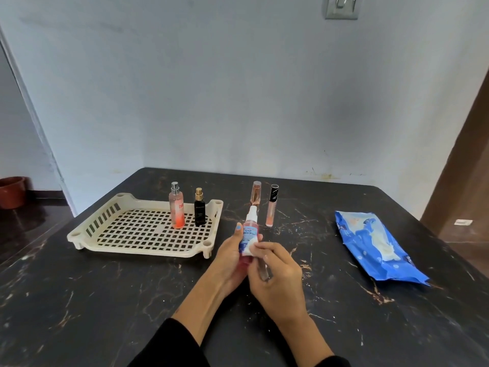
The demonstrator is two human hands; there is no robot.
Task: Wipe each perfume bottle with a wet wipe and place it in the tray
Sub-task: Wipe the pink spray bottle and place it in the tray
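My left hand [230, 256] grips a small pink spray bottle [248, 234] with a white nozzle and blue label, held upright above the table. My right hand [277, 271] pinches a white wet wipe [251, 249] against the bottle's lower label. A cream slotted tray [111, 235] lies to the left; a tall pink-orange bottle [176, 206] and a small black bottle [200, 207] stand in its far right part. Behind my hands, on the table, stand a small peach bottle [256, 193] and a slim black-capped tube [272, 206].
A blue wet-wipe pack [375, 247] lies on the right of the dark marble table [105, 300], a wipe poking from its opening. The wall runs close behind the table. A brown pot [12, 192] sits on the floor at far left.
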